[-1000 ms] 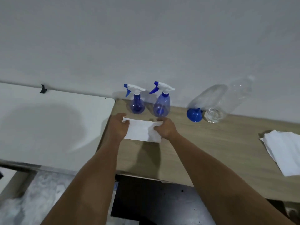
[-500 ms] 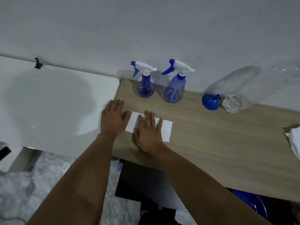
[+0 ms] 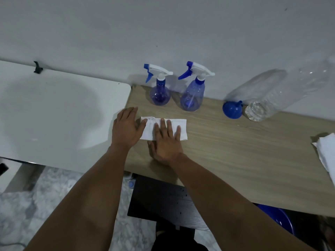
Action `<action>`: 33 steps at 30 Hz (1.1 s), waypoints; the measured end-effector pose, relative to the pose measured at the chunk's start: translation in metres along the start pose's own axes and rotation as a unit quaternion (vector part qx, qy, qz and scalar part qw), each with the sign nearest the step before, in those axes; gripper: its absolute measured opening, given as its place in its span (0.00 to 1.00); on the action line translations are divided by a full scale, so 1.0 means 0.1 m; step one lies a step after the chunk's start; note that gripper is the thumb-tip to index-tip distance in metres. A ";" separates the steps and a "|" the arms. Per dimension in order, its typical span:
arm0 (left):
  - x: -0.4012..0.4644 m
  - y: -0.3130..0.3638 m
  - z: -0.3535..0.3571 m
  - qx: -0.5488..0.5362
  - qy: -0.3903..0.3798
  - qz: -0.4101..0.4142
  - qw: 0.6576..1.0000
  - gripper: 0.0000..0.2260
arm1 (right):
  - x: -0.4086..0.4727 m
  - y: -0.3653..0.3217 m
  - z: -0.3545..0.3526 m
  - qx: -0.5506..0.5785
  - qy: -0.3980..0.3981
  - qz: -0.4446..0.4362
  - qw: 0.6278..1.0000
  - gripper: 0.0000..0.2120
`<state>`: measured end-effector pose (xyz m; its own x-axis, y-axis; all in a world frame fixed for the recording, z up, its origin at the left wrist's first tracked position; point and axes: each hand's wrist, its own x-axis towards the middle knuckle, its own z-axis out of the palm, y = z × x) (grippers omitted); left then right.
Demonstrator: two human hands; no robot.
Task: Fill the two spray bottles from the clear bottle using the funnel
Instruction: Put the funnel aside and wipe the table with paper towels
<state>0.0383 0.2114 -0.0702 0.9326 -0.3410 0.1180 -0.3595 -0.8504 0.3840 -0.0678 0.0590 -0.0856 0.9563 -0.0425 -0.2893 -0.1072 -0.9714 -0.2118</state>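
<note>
Both hands lie flat with straight fingers, gripping nothing. The right hand [image 3: 167,140] presses a folded tissue [image 3: 181,128] onto the wooden table [image 3: 244,160], and the left hand [image 3: 126,127] rests just left of it, thumb touching its edge.

The two spray bottles [image 3: 160,93] [image 3: 193,98] stand upright at the far edge, by the wall, their trigger heads on. To their right the funnel [image 3: 232,109] sits mouth down, and the clear bottle [image 3: 268,104] stands just beside it. That bottle stretches toward the frame edge, so I cannot tell whether it is capped or how full it is.

Nothing has been filled yet, by the look of it. The risks lie ahead:
- The spray bottles are light and narrow-necked, so a reach over the tissue could knock one down.
- The funnel could tip a bottle if left unsupported.
- Pouring fast from the big clear bottle could overflow the funnel onto the table.

Compared with half a second ago, the hands and tissue are in much the same pose. Against the frame a second back, the right hand has moved from the tissue's right end to lie across it, and the left has flattened beside it.
</note>
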 end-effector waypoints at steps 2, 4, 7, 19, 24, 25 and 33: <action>-0.02 0.03 -0.01 0.007 -0.002 0.006 1.000 0.30 | 0.00 0.06 0.04 -0.001 0.005 -0.012 1.000 0.39; -0.05 0.07 -0.01 0.010 0.000 0.011 1.000 0.29 | -0.01 0.15 0.03 0.004 0.012 -0.029 1.000 0.39; -0.12 0.15 0.00 0.021 -0.005 0.023 1.000 0.29 | -0.05 0.28 0.01 0.003 0.018 -0.035 0.999 0.40; -0.52 0.88 0.34 -0.001 0.008 0.059 0.998 0.28 | -0.70 1.34 0.02 0.043 0.072 0.043 0.996 0.42; -0.76 1.38 0.57 -0.017 0.028 0.084 0.996 0.27 | -1.21 2.05 0.02 0.068 0.089 0.104 0.988 0.47; -0.81 1.50 0.61 -0.018 0.031 0.088 0.995 0.27 | -1.32 2.18 0.03 0.069 0.095 0.115 0.986 0.48; -1.11 2.31 0.75 -0.018 0.014 0.110 0.994 0.29 | -2.17 3.17 -0.01 0.080 0.081 0.206 0.972 0.51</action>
<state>-0.1503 0.0231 -0.0633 0.8324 -0.5049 0.2285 -0.5537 -0.7419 0.3782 -0.3090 -0.2402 -0.0892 0.8525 -0.4685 -0.2319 -0.5182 -0.8159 -0.2565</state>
